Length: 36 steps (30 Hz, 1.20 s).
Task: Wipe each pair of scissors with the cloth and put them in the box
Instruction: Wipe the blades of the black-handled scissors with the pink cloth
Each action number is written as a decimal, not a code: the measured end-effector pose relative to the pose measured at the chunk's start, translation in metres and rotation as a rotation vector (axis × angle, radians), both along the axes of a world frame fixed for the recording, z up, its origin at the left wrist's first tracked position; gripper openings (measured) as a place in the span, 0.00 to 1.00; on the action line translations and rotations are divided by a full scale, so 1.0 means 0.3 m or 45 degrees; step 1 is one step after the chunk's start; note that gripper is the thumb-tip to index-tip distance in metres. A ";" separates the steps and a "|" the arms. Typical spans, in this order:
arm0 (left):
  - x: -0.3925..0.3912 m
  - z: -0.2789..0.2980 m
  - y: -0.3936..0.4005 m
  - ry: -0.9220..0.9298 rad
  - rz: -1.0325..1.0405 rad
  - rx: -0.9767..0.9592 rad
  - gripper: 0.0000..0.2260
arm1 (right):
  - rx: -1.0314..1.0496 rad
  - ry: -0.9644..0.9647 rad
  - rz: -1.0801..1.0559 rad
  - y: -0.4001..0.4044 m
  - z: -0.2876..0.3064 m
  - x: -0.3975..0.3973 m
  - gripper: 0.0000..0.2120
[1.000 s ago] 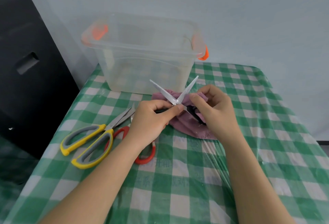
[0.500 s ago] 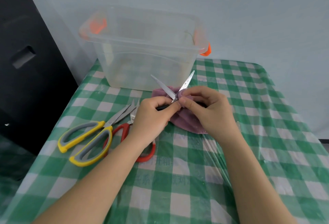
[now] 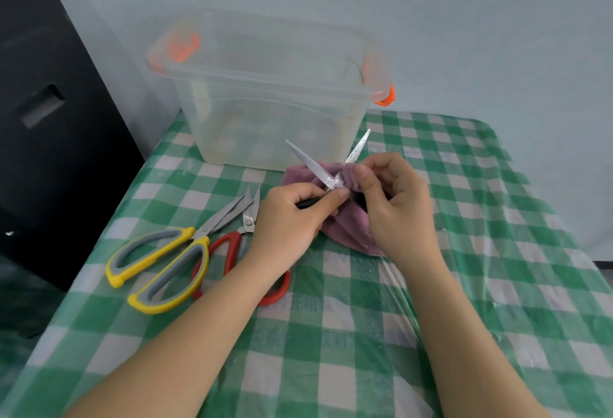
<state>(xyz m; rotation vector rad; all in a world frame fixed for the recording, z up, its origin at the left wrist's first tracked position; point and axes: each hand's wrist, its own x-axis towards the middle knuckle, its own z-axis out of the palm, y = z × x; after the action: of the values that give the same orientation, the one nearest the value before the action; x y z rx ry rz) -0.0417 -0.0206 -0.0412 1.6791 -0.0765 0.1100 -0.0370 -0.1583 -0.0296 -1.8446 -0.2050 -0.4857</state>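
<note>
A table (image 3: 497, 218) wears a green and white checked cover under shiny clear plastic; a pale blue wall stands behind it, and something big and black sits off its left edge. The clear box (image 3: 272, 112) with orange clips stands near the far edge. The left hand (image 3: 292, 215) grips the dark handle of small scissors (image 3: 318, 168), blades spread wide; the right hand (image 3: 394, 205) pinches the purple cloth (image 3: 345, 222) on one blade. Yellow scissors (image 3: 166, 261) and red scissors (image 3: 238, 245) lie near the left edge.
</note>
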 end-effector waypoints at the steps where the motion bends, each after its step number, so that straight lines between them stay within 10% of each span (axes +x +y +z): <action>1: 0.001 -0.001 0.002 0.008 -0.008 -0.014 0.11 | -0.019 -0.007 0.006 0.002 -0.001 0.000 0.08; 36: -0.026 0.011 0.003 -0.096 -0.002 0.113 0.06 | 0.098 0.185 0.024 0.025 0.027 -0.017 0.11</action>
<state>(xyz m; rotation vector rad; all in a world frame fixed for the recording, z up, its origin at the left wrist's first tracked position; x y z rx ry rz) -0.0494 -0.0197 -0.0380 1.7630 -0.1415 0.1709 -0.0422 -0.1509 -0.0215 -1.7930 -0.1035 -0.3400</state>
